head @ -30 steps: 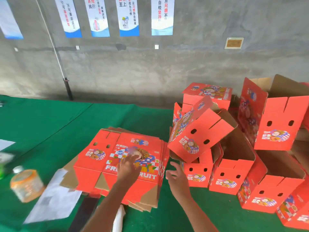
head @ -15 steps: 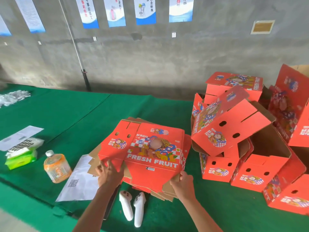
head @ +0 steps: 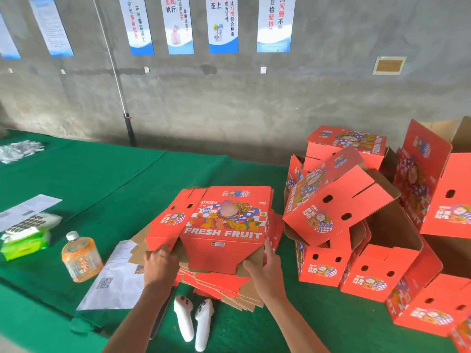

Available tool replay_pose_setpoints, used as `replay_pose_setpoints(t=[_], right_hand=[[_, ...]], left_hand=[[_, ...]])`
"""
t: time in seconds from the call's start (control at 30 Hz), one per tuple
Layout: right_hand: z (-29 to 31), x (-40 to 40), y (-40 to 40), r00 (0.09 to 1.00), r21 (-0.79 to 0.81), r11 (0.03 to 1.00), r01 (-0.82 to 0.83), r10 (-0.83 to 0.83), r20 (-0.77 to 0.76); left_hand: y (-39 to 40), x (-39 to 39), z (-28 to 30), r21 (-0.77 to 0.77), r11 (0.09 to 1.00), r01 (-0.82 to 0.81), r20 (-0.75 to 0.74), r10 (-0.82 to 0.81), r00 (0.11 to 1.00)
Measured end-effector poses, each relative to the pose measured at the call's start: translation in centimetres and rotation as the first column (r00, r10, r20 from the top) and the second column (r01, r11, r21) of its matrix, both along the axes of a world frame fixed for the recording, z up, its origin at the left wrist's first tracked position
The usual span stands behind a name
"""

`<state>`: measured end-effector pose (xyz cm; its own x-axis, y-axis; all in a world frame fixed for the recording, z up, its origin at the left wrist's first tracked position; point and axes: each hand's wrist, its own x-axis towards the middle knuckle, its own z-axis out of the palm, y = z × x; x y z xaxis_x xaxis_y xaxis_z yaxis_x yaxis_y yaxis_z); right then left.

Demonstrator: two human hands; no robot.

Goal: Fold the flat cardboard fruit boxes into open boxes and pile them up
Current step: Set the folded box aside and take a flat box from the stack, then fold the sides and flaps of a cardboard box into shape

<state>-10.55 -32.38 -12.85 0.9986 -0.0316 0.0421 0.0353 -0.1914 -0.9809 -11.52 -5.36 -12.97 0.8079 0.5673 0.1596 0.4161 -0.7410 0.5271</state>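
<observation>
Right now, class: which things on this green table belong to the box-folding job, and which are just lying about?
Part of the job:
- top flat box, gripped by left hand and right hand
- stack of flat boxes beneath it
- folded boxes piled on the right

Just lying about:
- orange drink bottle
- paper sheet with QR code
- two white controllers
- green tissue pack

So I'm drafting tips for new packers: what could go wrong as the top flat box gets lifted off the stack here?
1. The left hand and right hand grip only the top flat box at its near edge; the flats below may drag along.
2. The tilted folded box sits close by and could get knocked.
3. The drink bottle and two white controllers crowd the folding space.
</observation>
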Motion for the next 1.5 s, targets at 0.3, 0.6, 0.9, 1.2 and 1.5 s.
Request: replay_pose_setpoints(t=[0.3, 0.6, 0.9, 1.2, 1.5], right_hand=[[0.0, -1.3, 1.1, 0.979, 0.162, 0.986, 0.047, -0.013, -0.205], [8.7, -2.3, -1.9, 0.931, 0.269, 0.953, 0.142, -0.221, 0.290], [19.1, -3.1, -8.0, 0.908, 0.443, 0.894, -0.070, -0.127, 0.399], [23.4, -6.3, -17.0, 0.904, 0.609, 0.773, -0.176, -0.119, 0.411], [27.4, -10.1, -21.1, 0.938, 0.704, 0.679, -0.207, -0.068, 0.341]], left_hand=[[0.2, -2.0, 6.7, 0.189, 0.981, 0.047, 0.156, -0.078, 0.985], [1.5, -4.6, 13.6, 0.163, 0.987, 0.012, 0.530, -0.098, 0.842], [-2.7, -6.3, 22.8, -0.181, 0.966, 0.187, 0.751, 0.013, 0.660], [-7.4, -8.8, 29.1, -0.312, 0.849, 0.426, 0.834, 0.030, 0.551], [-11.1, -9.2, 32.8, -0.256, 0.872, 0.418, 0.800, -0.051, 0.597]])
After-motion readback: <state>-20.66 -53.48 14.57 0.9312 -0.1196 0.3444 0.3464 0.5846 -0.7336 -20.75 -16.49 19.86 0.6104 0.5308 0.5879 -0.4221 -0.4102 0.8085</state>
